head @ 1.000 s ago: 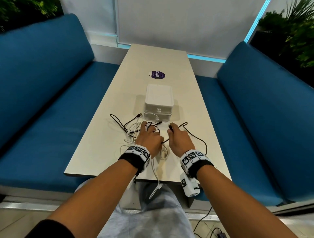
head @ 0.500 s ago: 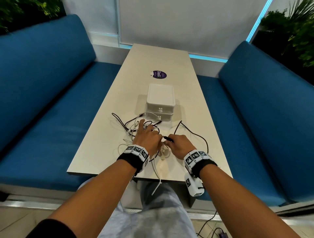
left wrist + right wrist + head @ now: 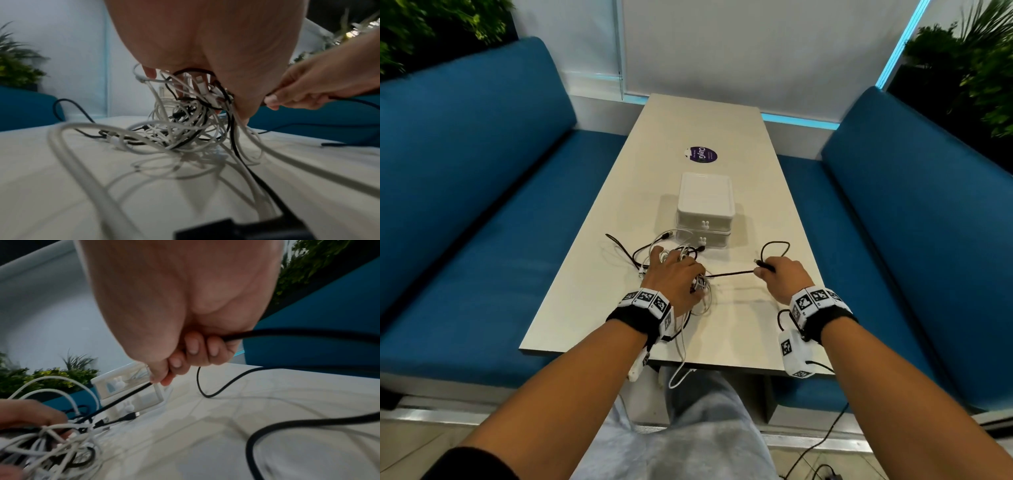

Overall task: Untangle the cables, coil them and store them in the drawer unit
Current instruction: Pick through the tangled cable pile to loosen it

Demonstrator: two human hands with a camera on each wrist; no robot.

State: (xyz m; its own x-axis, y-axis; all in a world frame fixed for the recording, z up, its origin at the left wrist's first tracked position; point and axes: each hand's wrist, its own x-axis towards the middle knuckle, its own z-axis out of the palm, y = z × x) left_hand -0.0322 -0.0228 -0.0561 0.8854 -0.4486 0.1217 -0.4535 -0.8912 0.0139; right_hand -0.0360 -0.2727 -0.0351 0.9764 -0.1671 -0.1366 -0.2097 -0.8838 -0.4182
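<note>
A tangle of white and black cables (image 3: pixel 702 294) (image 3: pixel 180 129) (image 3: pixel 51 443) lies on the table in front of the white two-drawer unit (image 3: pixel 705 202) (image 3: pixel 127 386), whose drawers are both shut. My left hand (image 3: pixel 671 267) (image 3: pixel 205 48) sits on top of the tangle, its fingers curled into the strands, which rise toward the palm. To its right, my right hand (image 3: pixel 767 270) (image 3: pixel 176 366) (image 3: pixel 308 86) pinches a black cable (image 3: pixel 729 273) (image 3: pixel 123 399). That cable runs taut from the tangle to my fingers, and its free end loops behind the hand.
The pale table (image 3: pixel 739 329) is narrow and carries a purple sticker (image 3: pixel 702 155) beyond the drawer unit. Blue benches (image 3: pixel 482 222) flank it on both sides. One white cable (image 3: pixel 681 363) hangs over the near edge toward my lap.
My right hand has moved right and away from the left hand, drawing the black cable out of the tangle until it is taut. The left hand stays on the tangle.
</note>
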